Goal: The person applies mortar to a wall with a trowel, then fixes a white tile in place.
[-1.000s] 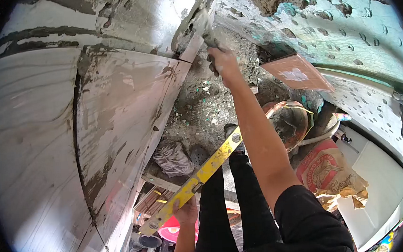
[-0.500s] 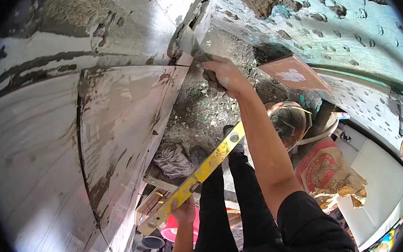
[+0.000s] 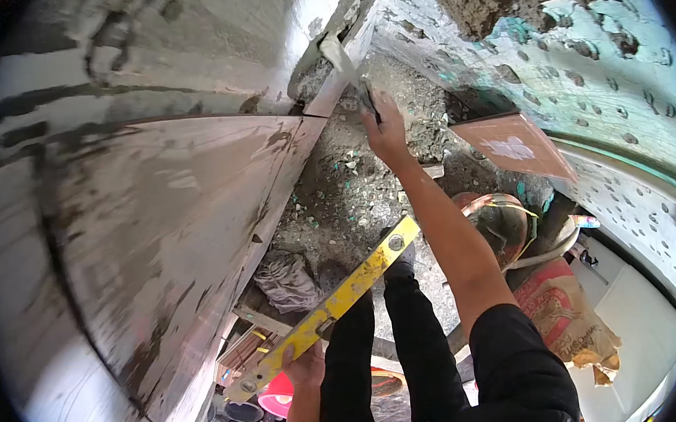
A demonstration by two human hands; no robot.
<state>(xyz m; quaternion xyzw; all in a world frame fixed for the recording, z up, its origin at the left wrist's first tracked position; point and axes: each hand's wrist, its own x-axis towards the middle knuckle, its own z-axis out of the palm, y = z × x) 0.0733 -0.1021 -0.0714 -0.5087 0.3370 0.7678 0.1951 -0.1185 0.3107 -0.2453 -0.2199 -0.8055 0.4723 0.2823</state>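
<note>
My left hand (image 3: pixel 306 366) is closed around the lower end of a yellow spirit level (image 3: pixel 326 311), which slants up across my legs. Higher up, my right hand (image 3: pixel 385 128) grips the dark handle of a trowel (image 3: pixel 342 61). The trowel's blade points up and left, over the mortar-smeared edge of the wall near the corner. Just below the blade is the top edge of the large tiled panel (image 3: pixel 186 199), streaked with mortar.
A loose tile (image 3: pixel 517 146) leans by the pocked turquoise wall (image 3: pixel 550 75). Rubble (image 3: pixel 344 187) covers the floor. A bucket (image 3: pixel 498 226), a paper sack (image 3: pixel 568 312), a bundled cloth (image 3: pixel 286 280) and a pink basin (image 3: pixel 276 396) are around my legs.
My right hand has shifted slightly right, and the trowel's blade now reaches up and left over the wall edge. The view has turned a little. My left hand still holds the level.
</note>
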